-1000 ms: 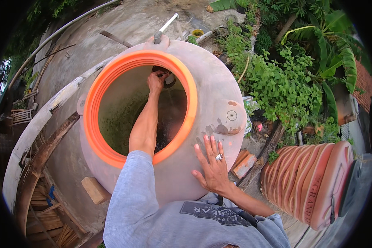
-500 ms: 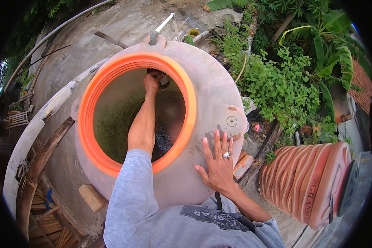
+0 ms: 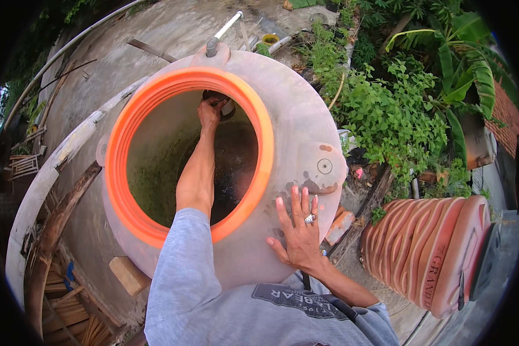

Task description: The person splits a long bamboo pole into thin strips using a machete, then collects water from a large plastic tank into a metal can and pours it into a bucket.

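Observation:
A large greyish water tank (image 3: 297, 109) stands before me, its wide round mouth edged by a ribbed orange rim (image 3: 116, 173). Through that mouth my left arm reaches down, and my left hand (image 3: 209, 113) is closed near the far inner wall. Its fingers grip something dark I cannot make out, beside a dark round part (image 3: 228, 109) in shadow. Green staining marks the inner wall, and the bottom is dark. My right hand (image 3: 300, 239), with a ring on it, lies open and flat on the tank top, right of the rim, near damp spots and a small round disc (image 3: 324, 166).
A white pipe (image 3: 229, 24) with a grey elbow rises from the tank's far side. To the right lies a ribbed reddish-brown barrel (image 3: 424, 254), below leafy plants (image 3: 386, 109). Wooden poles (image 3: 63, 213) lean at left, near a loose brick (image 3: 128, 274).
My right hand has slid slightly left and toward me on the tank top. My left hand stays closed at the far inner wall, nearly in the same place.

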A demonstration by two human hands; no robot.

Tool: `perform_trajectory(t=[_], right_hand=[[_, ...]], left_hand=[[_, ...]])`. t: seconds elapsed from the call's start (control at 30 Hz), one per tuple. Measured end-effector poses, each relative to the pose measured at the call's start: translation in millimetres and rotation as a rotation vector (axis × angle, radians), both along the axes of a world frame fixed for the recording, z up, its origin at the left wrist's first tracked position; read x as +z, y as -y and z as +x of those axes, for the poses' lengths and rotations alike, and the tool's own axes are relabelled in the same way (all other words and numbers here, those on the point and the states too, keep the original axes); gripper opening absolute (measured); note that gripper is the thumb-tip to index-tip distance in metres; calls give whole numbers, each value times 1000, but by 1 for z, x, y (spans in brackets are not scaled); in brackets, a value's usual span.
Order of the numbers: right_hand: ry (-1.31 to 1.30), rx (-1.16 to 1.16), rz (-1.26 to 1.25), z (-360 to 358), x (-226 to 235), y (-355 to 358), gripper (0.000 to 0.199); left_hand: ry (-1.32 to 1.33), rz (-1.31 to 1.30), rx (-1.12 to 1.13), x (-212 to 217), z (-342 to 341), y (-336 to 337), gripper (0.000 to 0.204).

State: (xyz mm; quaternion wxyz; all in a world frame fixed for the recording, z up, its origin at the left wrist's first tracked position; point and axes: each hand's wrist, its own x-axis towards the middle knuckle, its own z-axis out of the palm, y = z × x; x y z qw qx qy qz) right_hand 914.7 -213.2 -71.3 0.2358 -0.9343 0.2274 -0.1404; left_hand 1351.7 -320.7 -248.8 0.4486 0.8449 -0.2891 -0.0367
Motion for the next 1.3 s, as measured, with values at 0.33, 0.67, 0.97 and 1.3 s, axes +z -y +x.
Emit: perform_trajectory(t=[0.33, 0.67, 0.97, 1.3], right_hand=[[32, -47, -94, 8, -4, 20, 75], [-10, 66, -107, 0, -10, 16, 70], [45, 92, -95, -3, -8, 12, 72], [76, 81, -80, -6, -8, 11, 70]], left_hand=[[-29, -31, 9, -8, 9, 1, 33], [-87, -31, 10, -6, 3, 3, 31], [-67, -48, 55, -8, -2, 3, 29], [-115, -28, 91, 7, -13, 5, 28]])
